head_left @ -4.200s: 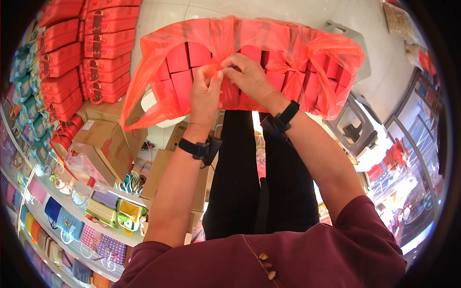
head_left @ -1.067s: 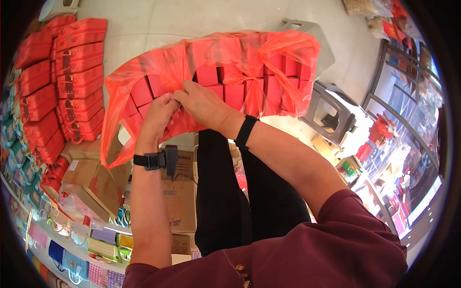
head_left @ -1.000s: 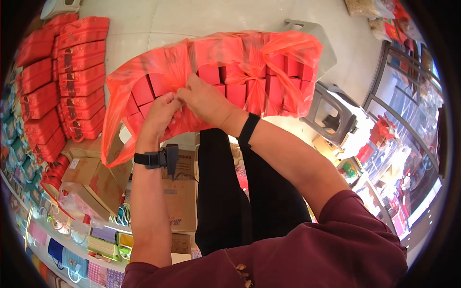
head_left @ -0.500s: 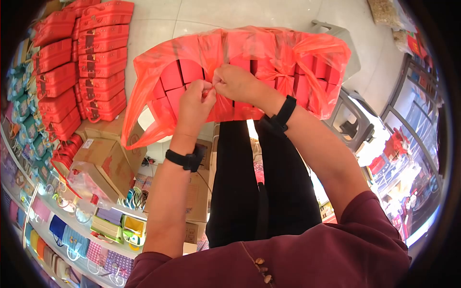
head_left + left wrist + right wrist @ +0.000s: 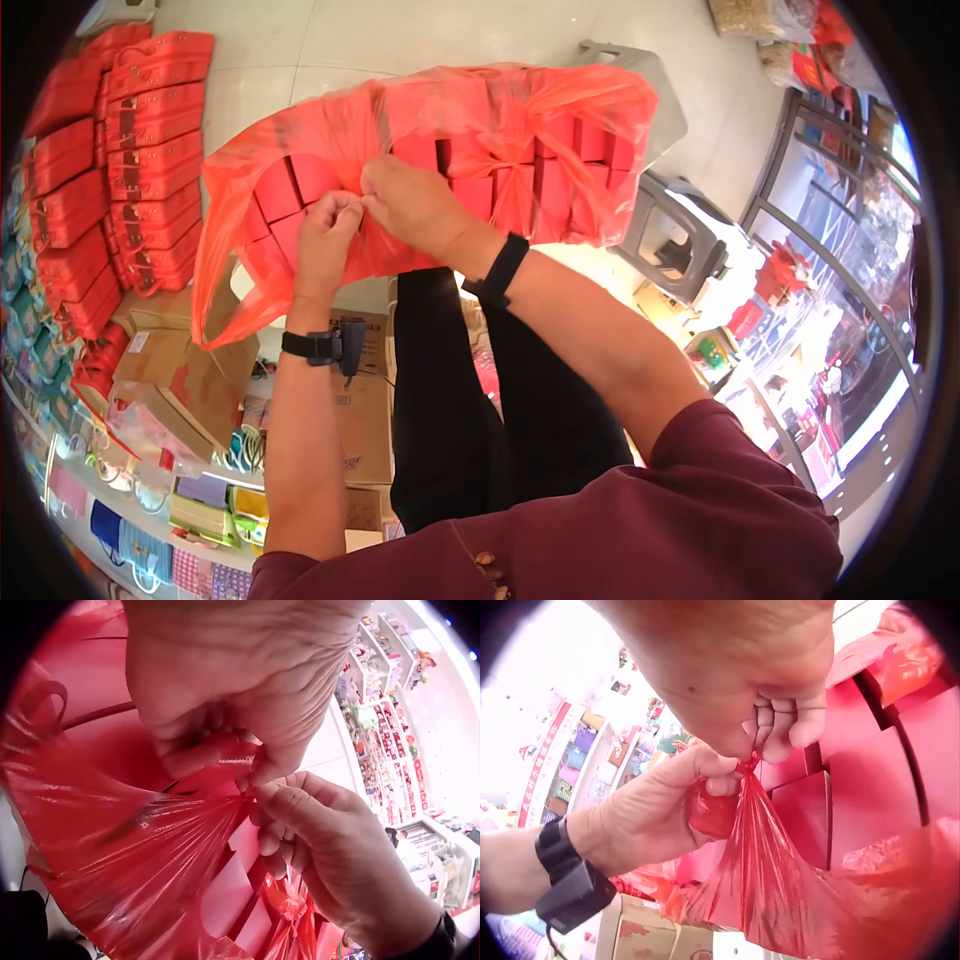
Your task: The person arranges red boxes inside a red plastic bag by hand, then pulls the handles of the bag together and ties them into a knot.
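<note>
Red boxes (image 5: pixel 275 190) stand packed in rows inside thin, see-through red plastic bags (image 5: pixel 265 150). My left hand (image 5: pixel 325 240) and right hand (image 5: pixel 415 205) meet over the left part of the row. Both pinch gathered bag plastic (image 5: pixel 754 832), which fans out in tight folds below a small twist at the fingertips. In the left wrist view, the left thumb and fingers hold a short red flap, with the right hand (image 5: pixel 337 840) close underneath. To the right, another gathered knot (image 5: pixel 515 165) ties plastic across the boxes. A loose bag handle (image 5: pixel 215 290) hangs at the left end.
Stacked red cases (image 5: pixel 155 160) stand at the left, above cardboard boxes (image 5: pixel 180 370). A grey plastic stool (image 5: pixel 670 240) is at the right, beside a glass door (image 5: pixel 830 250). Shelves with small bags (image 5: pixel 150 545) run along the lower left.
Both hands keep pinching the same gathered plastic, with small shifts of the fingers. The head view swings back and forth, so the bags now appear further left and lower than 4.2 s ago.
</note>
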Available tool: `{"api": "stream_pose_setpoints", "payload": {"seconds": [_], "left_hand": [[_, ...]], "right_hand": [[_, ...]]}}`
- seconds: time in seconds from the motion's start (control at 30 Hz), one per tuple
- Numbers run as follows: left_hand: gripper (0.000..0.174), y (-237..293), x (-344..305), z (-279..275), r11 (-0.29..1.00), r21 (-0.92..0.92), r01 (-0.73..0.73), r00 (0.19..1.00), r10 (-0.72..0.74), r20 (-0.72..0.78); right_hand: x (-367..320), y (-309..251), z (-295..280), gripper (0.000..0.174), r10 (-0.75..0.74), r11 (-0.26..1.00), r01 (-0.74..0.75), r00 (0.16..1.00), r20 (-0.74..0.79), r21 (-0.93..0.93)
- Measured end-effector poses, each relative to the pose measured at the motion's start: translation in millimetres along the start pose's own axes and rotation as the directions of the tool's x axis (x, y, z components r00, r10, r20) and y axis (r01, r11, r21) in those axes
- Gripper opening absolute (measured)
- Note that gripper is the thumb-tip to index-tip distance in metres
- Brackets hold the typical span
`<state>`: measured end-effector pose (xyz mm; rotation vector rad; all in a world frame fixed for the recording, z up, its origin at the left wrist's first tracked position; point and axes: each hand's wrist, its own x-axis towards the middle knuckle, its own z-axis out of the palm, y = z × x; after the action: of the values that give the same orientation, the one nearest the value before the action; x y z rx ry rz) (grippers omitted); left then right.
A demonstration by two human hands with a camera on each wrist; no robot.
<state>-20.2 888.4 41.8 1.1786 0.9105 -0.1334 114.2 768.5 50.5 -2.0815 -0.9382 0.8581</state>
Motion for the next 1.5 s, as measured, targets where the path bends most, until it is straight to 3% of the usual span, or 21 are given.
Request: {"api": "stream_pose_setpoints", "payload": {"seconds": [0.1, 0.23, 0.33, 0.53, 0.63, 0.73, 0.93, 1.13, 1.23, 1.43, 1.5], "left_hand": [[0.009, 11, -3, 2, 0.996, 0.007, 0.084, 0.996, -0.084, -0.037], [0.011, 7, -2, 1, 0.999, -0.014, 0.041, 0.999, -0.041, -0.013], [0.011, 4, 0, 3, 1.0, -0.022, -0.007, 1.0, 0.007, -0.016], [0.009, 0, 1, 1, 0.999, 0.048, -0.013, 1.0, 0.014, -0.023], [0.011, 11, -6, 5, 0.994, -0.04, 0.104, 0.993, -0.106, -0.055], [0.008, 10, -5, 11, 0.996, -0.077, 0.05, 0.995, -0.056, -0.078], [0.012, 9, -6, 8, 0.992, -0.096, 0.077, 0.995, -0.083, -0.06], [0.011, 9, -5, 6, 0.997, -0.018, 0.071, 0.997, -0.072, -0.041], [0.011, 7, -2, 7, 1.0, 0.018, -0.005, 0.999, 0.006, -0.05], [0.009, 7, -4, 5, 0.996, 0.075, -0.04, 0.998, 0.044, -0.046], [0.009, 11, -6, 4, 0.998, 0.044, 0.041, 0.996, -0.038, -0.075]], "right_hand": [[-9, -3, 8, 0.016, -0.112, 0.993, 0.108, 0.991, -0.072, -0.052], [-14, -2, 9, 0.018, -0.247, 0.966, 0.231, 0.958, -0.146, -0.12], [-14, 0, 11, 0.019, -0.245, 0.965, 0.228, 0.961, -0.131, -0.131], [-16, -4, 4, 0.016, -0.215, 0.972, 0.198, 0.968, -0.128, -0.129], [-15, -2, 6, 0.016, -0.164, 0.986, 0.157, 0.974, -0.157, -0.058], [-15, -1, 7, 0.015, -0.173, 0.985, 0.168, 0.975, -0.139, -0.05], [-15, -5, 8, 0.015, -0.184, 0.982, 0.176, 0.973, -0.137, -0.069], [-13, -1, 14, 0.016, -0.19, 0.98, 0.179, 0.97, -0.154, -0.082], [-11, 0, 17, 0.016, -0.181, 0.983, 0.175, 0.97, -0.161, -0.054], [-9, -1, 17, 0.017, -0.077, 0.996, 0.081, 0.99, -0.117, 0.032], [-10, 1, 10, 0.015, 0.083, 0.967, -0.084, 0.996, 0.016, 0.239]]}}
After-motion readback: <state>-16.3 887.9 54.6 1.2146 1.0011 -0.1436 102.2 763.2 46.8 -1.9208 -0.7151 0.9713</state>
